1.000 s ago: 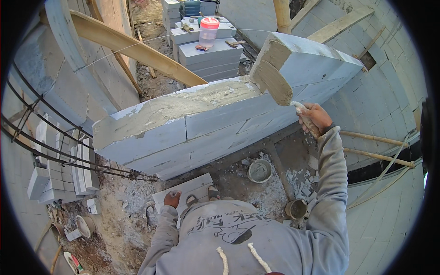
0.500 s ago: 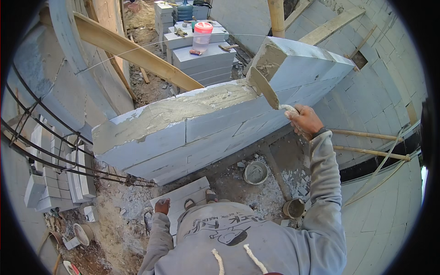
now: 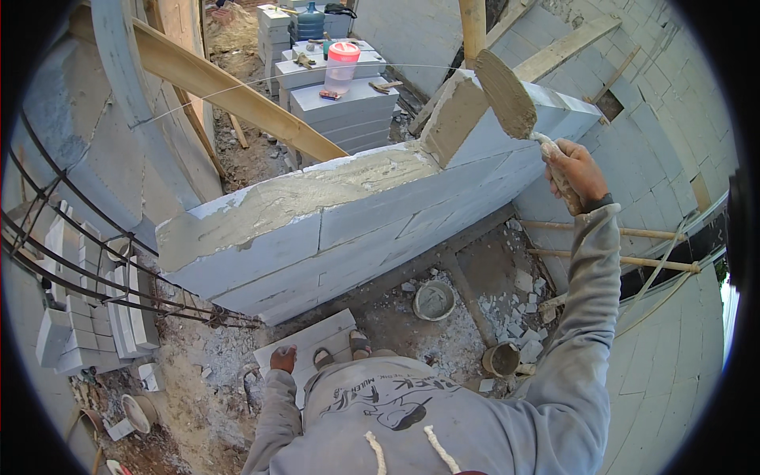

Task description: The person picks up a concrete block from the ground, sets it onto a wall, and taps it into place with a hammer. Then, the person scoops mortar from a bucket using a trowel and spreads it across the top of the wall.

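My right hand (image 3: 582, 170) is closed round the handle of a trowel (image 3: 507, 96), raised above the right part of a low block wall (image 3: 380, 214). Grey mortar coats the trowel's blade, which stands tilted upward in front of the upper block. Wet mortar (image 3: 317, 188) lies along the lower step of the wall top. More mortar covers the end face (image 3: 455, 119) of the raised block beside that step. Down at my left side, my left hand (image 3: 283, 358) hangs with its fingers curled in, and nothing shows in it.
A thin string (image 3: 261, 79) stretches above the wall. Beyond stands a block stack (image 3: 340, 119) with a pink-lidded container (image 3: 342, 67). Steel bars (image 3: 79, 269) jut in at left. Near my feet are blocks (image 3: 317, 340), a mortar bucket (image 3: 435, 301) and another bucket (image 3: 503, 360).
My right hand has lifted the trowel up and to the right, away from the raised block's end face. Mortar now covers that face more evenly. My left hand stays low.
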Available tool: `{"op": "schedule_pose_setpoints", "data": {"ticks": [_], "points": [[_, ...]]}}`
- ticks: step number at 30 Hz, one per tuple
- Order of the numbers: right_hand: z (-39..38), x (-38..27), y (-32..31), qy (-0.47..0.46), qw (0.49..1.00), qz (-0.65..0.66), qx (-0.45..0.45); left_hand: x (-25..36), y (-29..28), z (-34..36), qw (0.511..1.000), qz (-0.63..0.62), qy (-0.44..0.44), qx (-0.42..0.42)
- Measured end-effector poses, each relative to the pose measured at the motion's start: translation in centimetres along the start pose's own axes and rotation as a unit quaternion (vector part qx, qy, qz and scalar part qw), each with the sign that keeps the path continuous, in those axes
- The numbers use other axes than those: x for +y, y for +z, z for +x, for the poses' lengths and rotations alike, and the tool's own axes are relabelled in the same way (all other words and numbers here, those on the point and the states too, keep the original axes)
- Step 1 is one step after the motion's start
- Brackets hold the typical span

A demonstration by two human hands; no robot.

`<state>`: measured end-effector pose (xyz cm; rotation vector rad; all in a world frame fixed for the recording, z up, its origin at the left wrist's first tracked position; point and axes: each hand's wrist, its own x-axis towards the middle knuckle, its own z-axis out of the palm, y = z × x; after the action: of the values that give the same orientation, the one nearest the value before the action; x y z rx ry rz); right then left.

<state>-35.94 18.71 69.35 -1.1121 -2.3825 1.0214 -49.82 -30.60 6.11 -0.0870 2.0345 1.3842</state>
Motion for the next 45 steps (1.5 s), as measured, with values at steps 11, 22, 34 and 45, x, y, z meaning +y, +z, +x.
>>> {"op": "schedule_pose_setpoints", "data": {"ticks": [11,22,34,45], "points": [[-1.9,3.3,6.2,-0.196,0.953,-0.217,0.081,0.4,-0.9,0.3,0.999,0.021,-0.024,0.007],[-2.3,11.0,18.7,0.029,0.908,0.381,-0.174,2.9,-2.4,-1.8,0.999,0.032,-0.016,0.029],[-1.4,5.3,19.0,0.129,0.853,0.442,-0.245,-0.5,-4.8,-1.9,0.998,0.015,-0.042,0.052],[1.6,-0.8,24.4,0.195,0.879,0.301,-0.315,1.1,-2.9,-1.6,0.999,0.008,-0.038,0.027]]}}
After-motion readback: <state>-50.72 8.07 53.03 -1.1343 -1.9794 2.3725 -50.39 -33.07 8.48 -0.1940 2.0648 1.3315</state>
